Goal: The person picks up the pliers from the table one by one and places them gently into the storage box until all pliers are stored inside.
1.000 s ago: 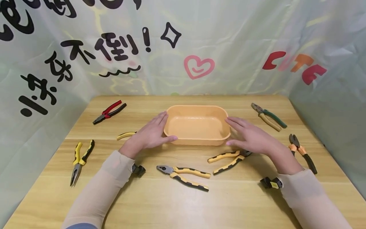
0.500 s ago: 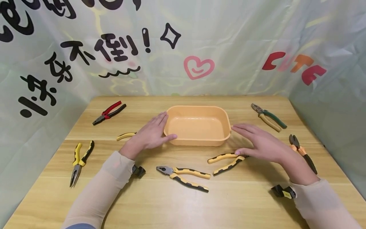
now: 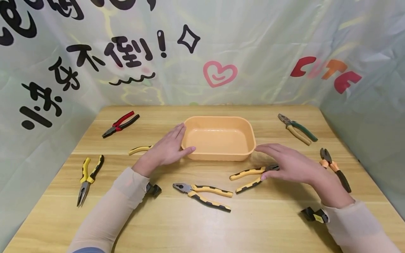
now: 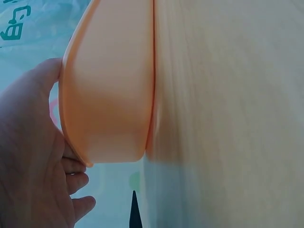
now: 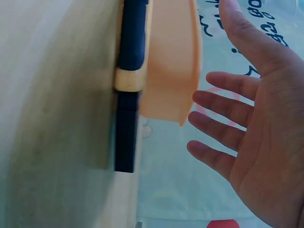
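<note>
The tub (image 3: 218,157) lay near the table's (image 3: 164,232) far edge, left hand (image 3: 165,147) spread against it, right hand (image 3: 294,163) gripping nothing beside it, fingers apart; steadying, I judged, called for light, even pressure.

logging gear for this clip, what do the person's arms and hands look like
The left hand and right hand are bare, no gloves or rings in sight. The left sleeve and right sleeve are long and pale beige; a blue patch shows by the left one. At the wrists sit a black left camera and right camera, the latter with a yellow label.
</note>
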